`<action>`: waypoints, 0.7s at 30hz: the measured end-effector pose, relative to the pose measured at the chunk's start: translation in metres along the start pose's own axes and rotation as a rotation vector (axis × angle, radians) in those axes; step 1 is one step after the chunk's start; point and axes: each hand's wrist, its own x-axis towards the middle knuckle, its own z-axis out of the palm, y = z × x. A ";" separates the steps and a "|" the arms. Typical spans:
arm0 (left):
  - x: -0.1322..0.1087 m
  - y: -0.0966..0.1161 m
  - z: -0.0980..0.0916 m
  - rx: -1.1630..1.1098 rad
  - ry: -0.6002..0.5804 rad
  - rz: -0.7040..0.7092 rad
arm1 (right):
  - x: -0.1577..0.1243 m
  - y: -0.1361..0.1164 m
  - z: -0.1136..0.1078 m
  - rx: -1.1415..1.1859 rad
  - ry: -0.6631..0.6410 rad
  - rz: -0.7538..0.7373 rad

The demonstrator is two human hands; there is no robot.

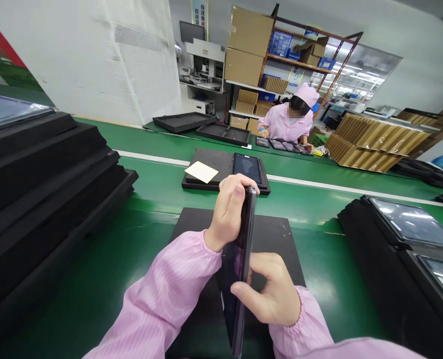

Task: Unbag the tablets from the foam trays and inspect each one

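I hold a thin dark tablet-like panel [243, 259] on its edge, upright over a black mat [277, 234] on the green bench. My left hand [228, 212] is closed round the panel's far top end. My right hand [269, 294] pinches its near lower part, thumb along the edge. Both arms wear pink striped sleeves. Just beyond lies a black foam tray [210, 167] with another dark panel [248, 168] in it and a yellowish sheet [202, 172] on its left half.
A tall stack of black foam trays [42, 189] stands at the left. Trays holding glossy panels [411, 224] sit at the right. Across the green belt [161, 144] a person in pink [286, 122] works at panels. Cardboard boxes and shelving [251, 50] stand behind.
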 end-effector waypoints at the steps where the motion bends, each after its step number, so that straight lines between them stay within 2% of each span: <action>1: -0.001 0.000 0.001 0.003 0.002 0.007 | 0.000 -0.001 0.001 -0.007 0.014 0.002; 4: -0.002 -0.002 0.001 0.015 0.030 0.026 | -0.001 -0.002 0.004 -0.046 0.076 0.002; 6: -0.001 -0.005 -0.001 0.016 0.002 0.064 | 0.000 -0.002 0.005 -0.061 0.112 0.015; 7: 0.000 -0.006 -0.004 0.007 -0.062 0.088 | 0.000 -0.002 0.005 -0.060 0.121 0.026; 9: 0.003 -0.007 -0.009 -0.038 -0.266 0.119 | 0.001 -0.001 0.005 -0.049 0.132 0.046; 11: 0.005 -0.006 -0.013 -0.087 -0.458 0.102 | 0.000 0.000 0.005 -0.038 0.143 0.066; 12: 0.006 -0.006 -0.015 -0.101 -0.509 0.083 | 0.000 0.000 0.005 -0.033 0.146 0.075; 17: 0.005 -0.001 -0.017 -0.089 -0.524 -0.017 | -0.001 0.000 0.008 0.011 0.127 0.114; 21: 0.010 0.004 -0.024 -0.045 -0.650 -0.058 | -0.001 0.001 0.007 0.037 0.105 0.145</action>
